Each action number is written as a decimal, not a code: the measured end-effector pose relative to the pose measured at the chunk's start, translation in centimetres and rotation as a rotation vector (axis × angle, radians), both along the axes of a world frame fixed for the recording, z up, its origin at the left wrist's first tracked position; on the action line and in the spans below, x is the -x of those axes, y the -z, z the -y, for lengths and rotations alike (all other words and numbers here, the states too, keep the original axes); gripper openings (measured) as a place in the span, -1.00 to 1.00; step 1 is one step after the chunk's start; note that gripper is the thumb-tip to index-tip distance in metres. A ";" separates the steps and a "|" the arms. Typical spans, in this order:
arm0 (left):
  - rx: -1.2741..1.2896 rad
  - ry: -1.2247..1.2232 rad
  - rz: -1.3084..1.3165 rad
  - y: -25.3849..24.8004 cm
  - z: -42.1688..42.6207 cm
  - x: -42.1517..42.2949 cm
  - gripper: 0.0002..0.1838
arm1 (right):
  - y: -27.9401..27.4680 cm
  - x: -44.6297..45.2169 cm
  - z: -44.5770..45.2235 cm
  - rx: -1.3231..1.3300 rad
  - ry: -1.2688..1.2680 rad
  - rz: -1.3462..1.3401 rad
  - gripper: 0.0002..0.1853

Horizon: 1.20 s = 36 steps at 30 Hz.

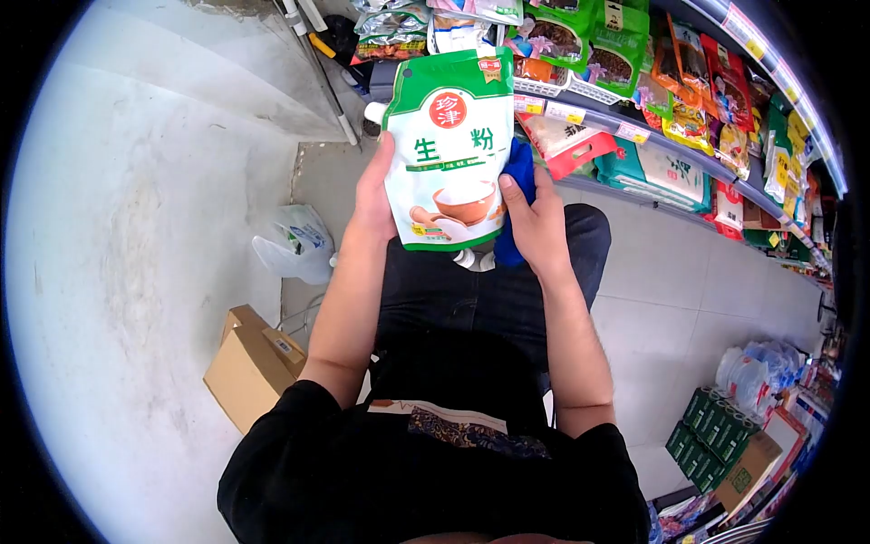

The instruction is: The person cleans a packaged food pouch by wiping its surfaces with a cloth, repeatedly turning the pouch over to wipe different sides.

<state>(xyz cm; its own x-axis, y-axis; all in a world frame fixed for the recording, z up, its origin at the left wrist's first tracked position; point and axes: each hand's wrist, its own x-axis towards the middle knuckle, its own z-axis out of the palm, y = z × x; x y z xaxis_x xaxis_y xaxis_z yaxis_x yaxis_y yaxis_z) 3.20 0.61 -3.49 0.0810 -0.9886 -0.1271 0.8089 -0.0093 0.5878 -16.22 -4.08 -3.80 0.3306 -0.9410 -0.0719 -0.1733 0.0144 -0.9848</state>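
Observation:
A green and white bag of starch (pixel 441 177), printed with a red round logo and a bowl of powder, is held upright in front of me above my lap. My left hand (pixel 374 192) grips its left edge, with the fingers hidden behind it. On the opposite side my right hand (pixel 536 218) is closed around the edge, its thumb at the front. A bunched blue cloth (pixel 513 240) is held in that same hand, against the bag. Something small and white (pixel 374 112) sticks out behind the bag's upper left; I cannot make out what it is.
Store shelves (pixel 666 136) with bagged dry foods run along the front and right. A white wall (pixel 154 208) stands to the left. Near it are a cardboard box (pixel 249 376) and a white plastic bag (pixel 304 238). Green cartons (pixel 711 426) are stacked at lower right.

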 end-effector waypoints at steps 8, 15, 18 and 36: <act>-0.157 0.026 0.345 0.1 -0.7 0.4 -0.42 | 1.8 -0.1 0.3 0.026 0.089 0.106 -0.61; -0.159 0.029 0.362 0.7 -0.8 0.1 -0.46 | 1.0 0.6 0.6 0.025 0.050 0.066 -0.62; -0.167 0.101 0.380 0.1 -0.8 0.5 -0.45 | 0.8 0.2 0.8 0.071 0.057 0.174 -0.64; -0.086 0.369 0.623 0.4 -1.4 1.0 -0.52 | -1.3 0.3 4.2 -0.060 0.204 0.298 -0.68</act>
